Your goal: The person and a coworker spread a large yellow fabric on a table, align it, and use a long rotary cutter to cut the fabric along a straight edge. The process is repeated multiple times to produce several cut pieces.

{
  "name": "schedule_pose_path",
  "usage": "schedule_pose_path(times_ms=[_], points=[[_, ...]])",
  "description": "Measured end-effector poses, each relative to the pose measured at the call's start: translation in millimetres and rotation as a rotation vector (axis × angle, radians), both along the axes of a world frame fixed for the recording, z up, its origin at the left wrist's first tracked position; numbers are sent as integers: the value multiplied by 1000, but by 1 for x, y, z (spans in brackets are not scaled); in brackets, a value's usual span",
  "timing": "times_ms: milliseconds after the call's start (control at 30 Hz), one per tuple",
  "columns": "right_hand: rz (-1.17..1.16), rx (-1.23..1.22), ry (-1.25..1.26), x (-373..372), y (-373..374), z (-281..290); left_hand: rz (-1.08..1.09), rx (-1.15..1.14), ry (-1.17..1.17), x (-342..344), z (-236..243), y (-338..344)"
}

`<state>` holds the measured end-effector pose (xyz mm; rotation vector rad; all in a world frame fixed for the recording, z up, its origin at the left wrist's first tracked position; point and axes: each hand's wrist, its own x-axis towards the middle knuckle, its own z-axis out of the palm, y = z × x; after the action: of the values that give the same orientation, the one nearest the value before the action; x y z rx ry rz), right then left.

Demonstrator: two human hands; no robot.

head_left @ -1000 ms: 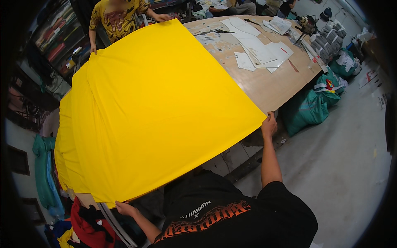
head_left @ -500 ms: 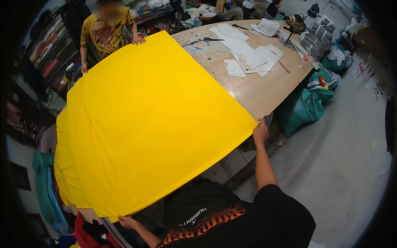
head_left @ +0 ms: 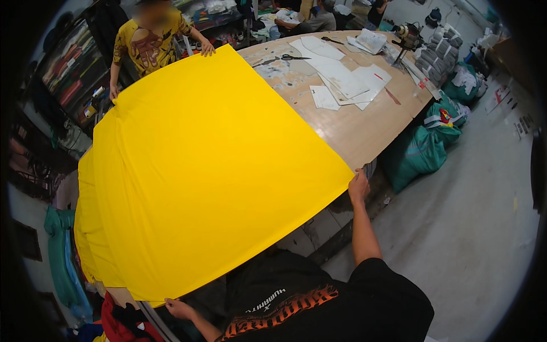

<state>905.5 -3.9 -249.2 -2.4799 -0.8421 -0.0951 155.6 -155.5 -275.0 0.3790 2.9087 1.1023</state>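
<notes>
A large sheet of yellow fabric (head_left: 222, 165) lies spread over the near and left part of the work table, wrinkled along its left side. My right hand (head_left: 359, 187) pinches its near right corner at the table edge. My left hand (head_left: 179, 308) is closed on the near edge, close to the lower left corner. Across the table a person in a patterned yellow shirt (head_left: 149, 45) has one hand (head_left: 208, 48) at the far right corner and the other hand (head_left: 114, 92) on the far left edge.
White paper patterns (head_left: 342, 77) and black scissors (head_left: 294, 57) lie on the bare wooden tabletop (head_left: 302, 97). A cutting machine (head_left: 408, 37) stands at the far right end. Green sacks (head_left: 421, 154) sit under the right edge. Red and dark cloth (head_left: 119, 319) is piled at lower left.
The other person's hand at the far right corner has shifted right and now grips the fabric edge instead of lying flat. My hands stay at nearly the same places.
</notes>
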Motion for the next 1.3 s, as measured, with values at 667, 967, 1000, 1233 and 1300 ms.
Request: schedule_pose_path(times_ms=[667, 967, 1000, 1233, 1300], points=[[169, -149, -91, -86, 33, -18, 18, -239, 13, 4, 12, 3], [-39, -92, 104, -70, 26, -24, -87, -46, 343, -47, 18, -8], [-114, -145, 131, -72, 26, -19, -92, -95, 451, -66, 17, -8], [201, 257, -52, -170, 19, 31, -71, -467, -45, -205, 13, 7], [399, 271, -25, -227, 15, 34, -193, -510, -403, -245, 9, 20]])
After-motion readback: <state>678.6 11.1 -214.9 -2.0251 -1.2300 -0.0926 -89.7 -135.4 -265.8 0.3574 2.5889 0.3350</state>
